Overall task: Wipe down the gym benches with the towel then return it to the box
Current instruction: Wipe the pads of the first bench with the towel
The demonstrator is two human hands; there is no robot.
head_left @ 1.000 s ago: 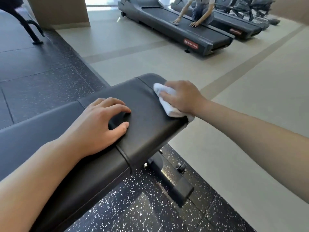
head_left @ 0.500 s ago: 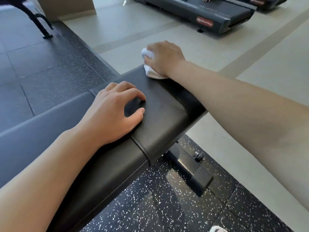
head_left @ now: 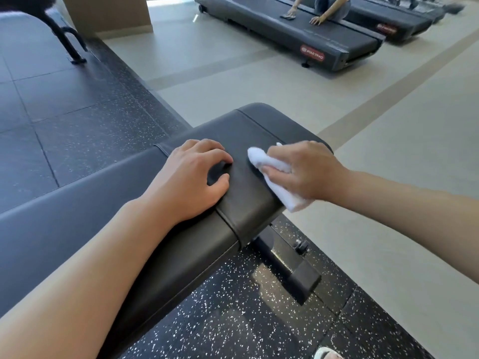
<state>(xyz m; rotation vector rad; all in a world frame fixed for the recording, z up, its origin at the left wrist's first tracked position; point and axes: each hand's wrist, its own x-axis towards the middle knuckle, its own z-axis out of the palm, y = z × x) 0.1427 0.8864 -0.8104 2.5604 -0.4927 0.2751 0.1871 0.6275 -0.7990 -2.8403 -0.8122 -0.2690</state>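
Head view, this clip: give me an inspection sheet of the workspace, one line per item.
Surface: black padded bench, seat pad nearest the end.
Job's things: white towel bunched on the seat pad, one end hanging over its near edge; box not in view.
Clutter: nothing seen.
Hands: left hand rests on the pad, fingers curled, holding nothing; right hand grips the towel.
Cables: nothing seen.
Surroundings: speckled rubber floor, beige floor, treadmill with another person on it.
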